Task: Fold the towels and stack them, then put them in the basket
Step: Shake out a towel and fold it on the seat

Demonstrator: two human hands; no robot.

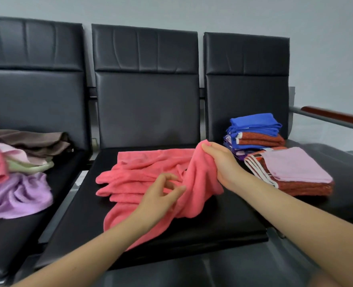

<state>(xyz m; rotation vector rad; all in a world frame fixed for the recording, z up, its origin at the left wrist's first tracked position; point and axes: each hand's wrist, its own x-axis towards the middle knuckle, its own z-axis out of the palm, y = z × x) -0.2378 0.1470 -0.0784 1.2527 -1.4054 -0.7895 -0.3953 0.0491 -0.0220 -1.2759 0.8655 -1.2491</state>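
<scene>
Coral towel (150, 175) lies rumpled on the middle seat (223, 224); right hand (223, 162) has its grip clamped on a bunched edge, lifting it to shake out. Left hand (161, 195) hovers, fingers loosely apart, holding nothing, likely hunting the opposite corner. Folded stacks (275, 154) sit right, unfolded pile (20, 177) left, which looks like a left-to-right workflow.

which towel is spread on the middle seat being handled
The coral towel. It lies crumpled across the middle seat, with the right hand gripping a bunched part of it. The other towels sit on the two side seats, untouched.
</scene>
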